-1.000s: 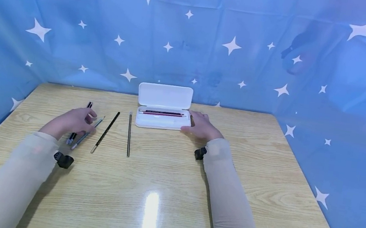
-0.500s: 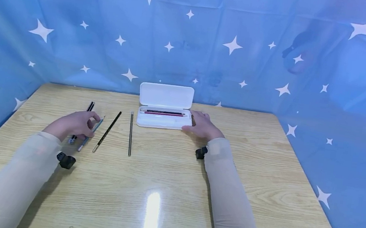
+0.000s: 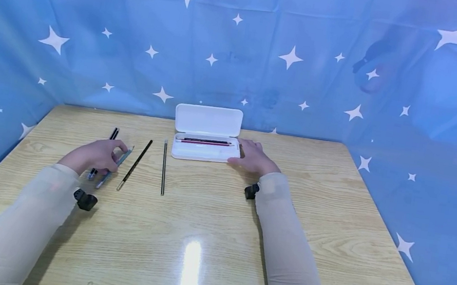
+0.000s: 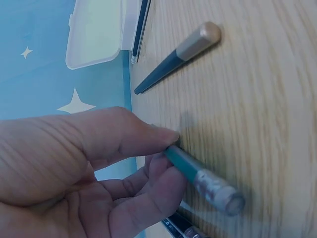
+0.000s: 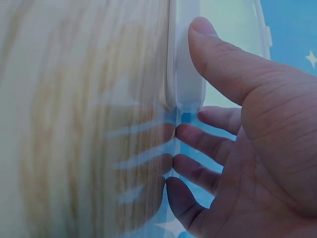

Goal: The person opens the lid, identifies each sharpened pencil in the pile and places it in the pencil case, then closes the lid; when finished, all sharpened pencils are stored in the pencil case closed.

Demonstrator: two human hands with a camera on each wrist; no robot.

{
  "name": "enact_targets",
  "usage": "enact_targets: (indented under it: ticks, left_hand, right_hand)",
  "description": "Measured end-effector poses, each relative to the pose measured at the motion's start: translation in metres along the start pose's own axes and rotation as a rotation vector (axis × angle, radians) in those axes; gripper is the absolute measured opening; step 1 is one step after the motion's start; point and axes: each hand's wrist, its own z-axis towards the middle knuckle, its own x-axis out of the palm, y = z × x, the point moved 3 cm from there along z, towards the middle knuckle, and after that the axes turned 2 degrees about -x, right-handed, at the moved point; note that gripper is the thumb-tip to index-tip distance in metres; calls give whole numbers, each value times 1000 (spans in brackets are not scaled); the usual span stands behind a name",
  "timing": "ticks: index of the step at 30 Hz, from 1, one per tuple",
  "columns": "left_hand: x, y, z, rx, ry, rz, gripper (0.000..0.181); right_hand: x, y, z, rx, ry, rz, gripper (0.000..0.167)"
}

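Case (image 3: pixel 204 154) holds two pencils (image 3: pixel 203 143); left of it, four loose pencils (image 3: pixel 164 170) remain, left-hand fingers (image 4: pixel 161 196) pinch another pencil (image 4: pixel 210 187); right-hand fingers (image 5: pixel 205 144) flank it, spread.

Seven pencils (image 3: pixel 135 164), one case (image 3: pixel 202 154)

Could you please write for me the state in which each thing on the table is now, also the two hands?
White case: open, lid raised.
Dark pencil and red pencil: lying inside the case.
Teal pencil: pinched by the left hand.
Right hand: thumb against the case's right end.
Two dark pencils: lying side by side, partly hidden.
Black pencil: lying slanted.
Striped pencil: lying alone.
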Motion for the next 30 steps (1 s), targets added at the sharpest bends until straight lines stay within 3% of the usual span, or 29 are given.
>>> enact_targets:
  ticks: [17,30]
  left_hand:
    - [-6,4,-5,62,-5,-170,67]
    - [-14,1,-5,149,-80,-238,71]
  right_hand:
    - [-1,-1,-1,-35,-8,42,75]
    - [-1,-2,-1,-27,-17,27,78]
